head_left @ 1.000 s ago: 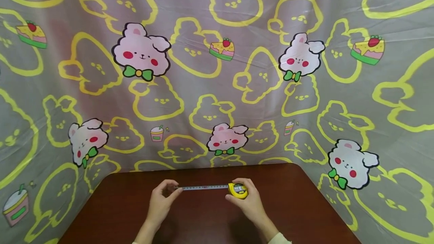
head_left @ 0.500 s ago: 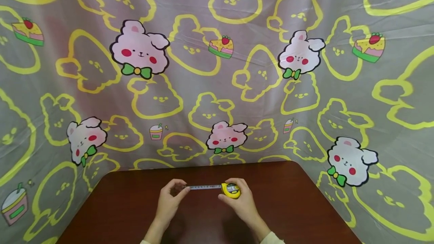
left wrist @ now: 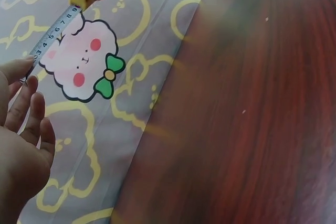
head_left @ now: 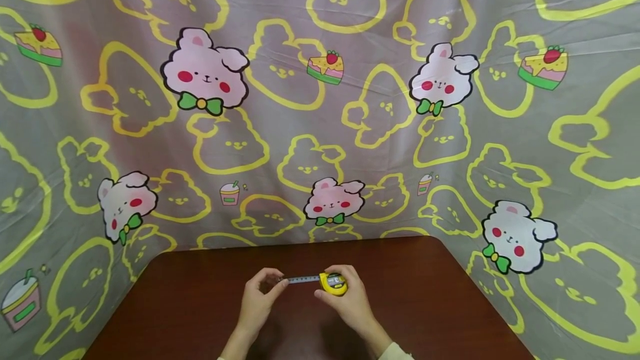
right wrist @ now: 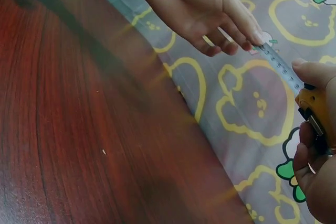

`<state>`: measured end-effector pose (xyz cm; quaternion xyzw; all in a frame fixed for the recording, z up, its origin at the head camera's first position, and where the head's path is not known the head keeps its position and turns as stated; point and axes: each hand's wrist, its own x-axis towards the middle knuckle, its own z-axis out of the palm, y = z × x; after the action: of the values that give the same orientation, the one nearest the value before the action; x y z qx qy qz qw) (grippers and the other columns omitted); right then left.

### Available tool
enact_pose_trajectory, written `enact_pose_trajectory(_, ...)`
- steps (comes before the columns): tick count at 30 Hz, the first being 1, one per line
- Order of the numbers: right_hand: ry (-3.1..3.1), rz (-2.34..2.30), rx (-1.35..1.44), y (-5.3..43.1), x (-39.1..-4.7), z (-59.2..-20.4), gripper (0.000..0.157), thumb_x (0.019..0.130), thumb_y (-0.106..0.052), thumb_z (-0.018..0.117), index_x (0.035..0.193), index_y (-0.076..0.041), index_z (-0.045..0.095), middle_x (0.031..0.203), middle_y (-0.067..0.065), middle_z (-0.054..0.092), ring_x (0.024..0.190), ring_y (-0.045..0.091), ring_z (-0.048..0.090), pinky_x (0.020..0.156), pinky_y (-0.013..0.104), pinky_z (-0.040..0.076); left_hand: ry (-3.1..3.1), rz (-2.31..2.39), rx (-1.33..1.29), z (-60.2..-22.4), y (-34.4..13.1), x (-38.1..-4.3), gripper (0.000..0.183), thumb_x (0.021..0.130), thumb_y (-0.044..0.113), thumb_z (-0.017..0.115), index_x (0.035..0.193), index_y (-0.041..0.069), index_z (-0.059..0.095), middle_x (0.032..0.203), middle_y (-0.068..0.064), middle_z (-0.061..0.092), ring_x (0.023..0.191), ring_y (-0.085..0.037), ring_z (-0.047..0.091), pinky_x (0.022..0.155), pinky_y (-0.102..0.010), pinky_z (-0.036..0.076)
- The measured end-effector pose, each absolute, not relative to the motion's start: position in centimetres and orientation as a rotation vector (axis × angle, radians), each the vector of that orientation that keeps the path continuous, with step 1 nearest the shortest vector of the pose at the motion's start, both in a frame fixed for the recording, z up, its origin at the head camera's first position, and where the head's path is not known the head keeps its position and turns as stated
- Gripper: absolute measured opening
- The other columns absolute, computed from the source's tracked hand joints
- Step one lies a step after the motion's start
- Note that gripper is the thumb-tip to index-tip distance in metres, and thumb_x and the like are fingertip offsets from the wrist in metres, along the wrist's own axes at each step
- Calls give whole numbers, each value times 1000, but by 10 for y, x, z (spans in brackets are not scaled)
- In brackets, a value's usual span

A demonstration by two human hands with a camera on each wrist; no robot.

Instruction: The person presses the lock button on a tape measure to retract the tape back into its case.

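Observation:
My right hand (head_left: pixel 348 292) grips the yellow case of a tape measure (head_left: pixel 333 284), thumb on the near side and fingers round the far side. A short length of silver blade (head_left: pixel 303 279) runs out of it to the left. Its end is pinched between thumb and forefinger of my left hand (head_left: pixel 259 297). In the left wrist view the printed numbers on the blade (left wrist: pixel 56 31) reach about 9 at the case mouth. The right wrist view shows the black and yellow case (right wrist: pixel 316 114) in the palm, with a metal clip on it. Both hands are above the table.
A dark reddish-brown table (head_left: pixel 200 293) with rounded far corners lies below the hands. A grey curtain (head_left: pixel 295 110) printed with yellow outlines and white bunny heads stands behind the table and along both sides.
Both hands have drawn closer together, the left moving right and the right moving left. The exposed blade has become much shorter as it slid into the case.

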<state>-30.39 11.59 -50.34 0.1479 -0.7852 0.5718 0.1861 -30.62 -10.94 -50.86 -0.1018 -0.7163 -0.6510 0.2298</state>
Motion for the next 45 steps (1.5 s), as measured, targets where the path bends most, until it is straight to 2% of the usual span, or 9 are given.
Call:
enact_pose_trajectory(4,-2211,1618,458,111,-301,-506,45,75,-12,95,112,-16,69,111,4,57,95,21,57,76,28,51,-1956,-1807,-334,-516,-105,-306,18,85,3,84,96,9,71,84,-7,67,75,-18,60,67,-30,49)
enact_pose_trajectory(10,-2212,1628,558,104,-299,-511,48,77,-25,95,116,-11,69,113,3,56,97,20,58,78,29,52,-1972,-1862,-365,-517,-96,-304,17,87,6,83,98,11,71,86,-5,67,76,-18,60,68,-30,49)
enact_pose_trajectory(13,-2239,1625,574,101,-299,-513,48,78,-28,94,117,-14,69,113,2,55,97,20,59,79,30,52,-1991,-1892,-366,-515,-92,-302,16,88,6,82,98,11,71,87,-5,66,78,-19,60,70,-29,48)
enact_pose_trajectory(17,-2235,1620,571,97,-298,-511,46,78,-25,94,116,-18,69,114,1,55,98,20,59,79,30,52,-1995,-1899,-375,-515,-88,-302,15,89,6,81,99,10,71,89,-6,67,79,-19,60,71,-29,49)
enact_pose_trajectory(20,-2212,1621,566,95,-296,-511,46,77,-23,94,115,-16,69,113,2,56,98,21,58,79,30,52,-1990,-1895,-401,-515,-86,-302,14,91,6,80,102,9,72,92,-6,69,80,-18,61,72,-28,50)
enact_pose_trajectory(27,-2214,1586,564,91,-293,-516,47,75,-28,95,114,-19,70,112,0,57,99,20,58,80,30,49,-2006,-1959,-468,-519,-82,-301,11,96,8,74,107,5,74,99,-7,73,85,-18,65,74,-27,52)
enact_pose_trajectory(33,-2213,1571,541,87,-293,-522,47,75,-31,95,113,-20,70,111,-2,56,98,19,58,81,31,49,-2030,-1975,-426,-520,-79,-298,10,100,11,70,107,7,75,102,-6,73,85,-17,64,74,-26,51)
enact_pose_trajectory(40,-2213,1573,536,86,-294,-524,47,76,-31,95,114,-20,69,112,-2,56,98,19,58,81,32,50,-2087,-1964,-441,-520,-80,-298,14,101,16,70,112,7,74,105,-7,72,88,-17,64,75,-26,51)
enact_pose_trajectory(45,-2218,1574,518,87,-296,-525,49,76,-31,95,116,-17,69,114,-1,56,98,19,59,80,31,51,-2090,-1969,-464,-523,-84,-300,18,100,12,70,117,7,72,110,-7,72,93,-20,65,78,-26,52)
